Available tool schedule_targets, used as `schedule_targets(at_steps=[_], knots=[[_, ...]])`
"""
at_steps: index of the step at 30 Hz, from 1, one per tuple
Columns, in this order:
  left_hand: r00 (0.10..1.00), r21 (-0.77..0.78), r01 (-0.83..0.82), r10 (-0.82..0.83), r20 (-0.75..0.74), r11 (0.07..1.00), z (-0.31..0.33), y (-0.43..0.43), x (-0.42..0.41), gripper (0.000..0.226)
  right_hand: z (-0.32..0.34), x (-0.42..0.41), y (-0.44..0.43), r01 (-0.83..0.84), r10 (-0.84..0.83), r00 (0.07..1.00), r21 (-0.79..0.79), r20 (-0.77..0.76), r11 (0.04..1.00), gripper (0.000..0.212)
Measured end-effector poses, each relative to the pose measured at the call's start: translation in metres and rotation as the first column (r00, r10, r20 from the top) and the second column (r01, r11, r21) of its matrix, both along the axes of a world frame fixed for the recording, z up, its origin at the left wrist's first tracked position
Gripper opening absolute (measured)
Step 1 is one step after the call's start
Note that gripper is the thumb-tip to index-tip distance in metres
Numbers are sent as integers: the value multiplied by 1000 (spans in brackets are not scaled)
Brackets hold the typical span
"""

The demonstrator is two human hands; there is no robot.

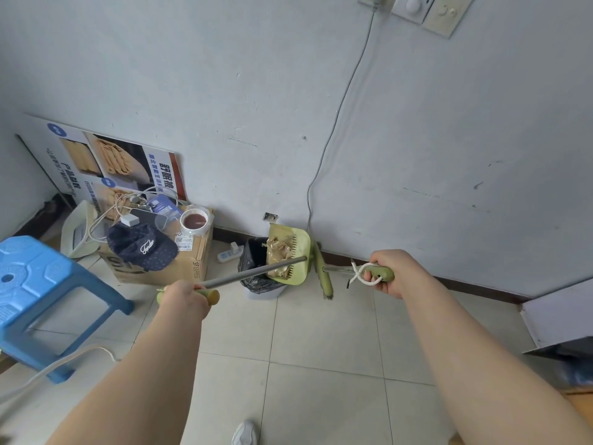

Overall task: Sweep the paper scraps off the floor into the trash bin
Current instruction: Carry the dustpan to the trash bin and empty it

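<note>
My left hand (183, 298) grips the green handle of a long grey pole that ends in a green dustpan (296, 252). The dustpan is tipped up over a small trash bin (256, 284) lined with a black bag, against the wall. Brown paper scraps (279, 252) lie in the pan, sliding toward the bin. My right hand (390, 271) holds the green handle of a broom (324, 274), which has a white cord loop. The broom head stands just right of the dustpan, its bristles touching the tiled floor.
A cardboard box (179, 264) left of the bin carries a dark cap, tape roll and cables. A blue plastic stool (38, 284) stands at the left. A white power strip (229, 253) lies by the wall. A grey box (558, 316) is at right. My shoe (245, 433) shows at the bottom.
</note>
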State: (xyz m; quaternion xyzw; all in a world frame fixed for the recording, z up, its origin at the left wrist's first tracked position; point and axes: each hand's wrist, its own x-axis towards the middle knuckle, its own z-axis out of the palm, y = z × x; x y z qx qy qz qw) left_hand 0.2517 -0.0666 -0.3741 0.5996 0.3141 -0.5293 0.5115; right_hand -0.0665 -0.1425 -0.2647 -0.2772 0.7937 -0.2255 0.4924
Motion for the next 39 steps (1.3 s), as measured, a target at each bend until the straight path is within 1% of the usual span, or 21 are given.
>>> schedule_targets(at_steps=[3, 6, 10, 17, 20, 22, 24, 25, 28, 29, 31, 35, 37, 39], knots=[[999, 8, -49, 49, -15, 999, -3, 0, -1, 12, 1, 0, -2, -8, 8, 1000, 6, -2, 1000, 13], [996, 4, -82, 82, -39, 997, -2, 0, 0, 3, 2, 0, -3, -13, 13, 1000, 5, -6, 1000, 13], [990, -15, -112, 110, -84, 994, -7, 0, 3, 10, 4, 2, -3, -11, 11, 1000, -5, -8, 1000, 14], [983, -27, -140, 136, -122, 990, -7, -4, 5, 10, 4, 8, -5, -26, 26, 1000, -5, -18, 1000, 14], [978, -17, -151, 147, -147, 988, -7, -1, 3, 12, 4, 8, -6, -28, 28, 999, 3, -26, 1000, 15], [976, -12, -162, 158, -148, 987, -3, 0, 1, 9, 4, 8, -7, -27, 27, 999, 4, -26, 1000, 15], [975, -10, -167, 164, -150, 986, 0, -2, 1, 18, 3, 7, -7, -26, 26, 999, 6, -26, 1000, 16], [976, -8, -166, 163, -148, 986, 1, -3, 1, 17, 3, 7, -7, -25, 26, 999, 9, -27, 1000, 16], [971, -5, -171, 168, -168, 985, 3, -1, 5, 6, 2, 7, -7, -18, 18, 999, 8, -29, 1000, 14], [970, -16, -174, 168, -176, 985, 2, 0, 6, 7, 2, 7, -8, -15, 15, 1000, 7, -27, 1000, 13], [967, -36, -189, 180, -181, 981, 0, 0, 9, 15, 2, 6, -8, -9, 9, 1000, 6, -22, 1000, 12], [955, -45, -229, 216, -202, 972, 4, 0, 7, 6, 3, 4, -8, -1, 1, 1000, -6, -10, 1000, 12], [955, -58, -231, 215, -202, 971, 5, 1, 7, 9, 3, 5, -8, 8, -8, 1000, -11, -10, 1000, 13], [953, -65, -243, 226, -203, 968, 5, 4, 9, 17, 4, 6, -8, 11, -11, 1000, -15, -10, 1000, 15]])
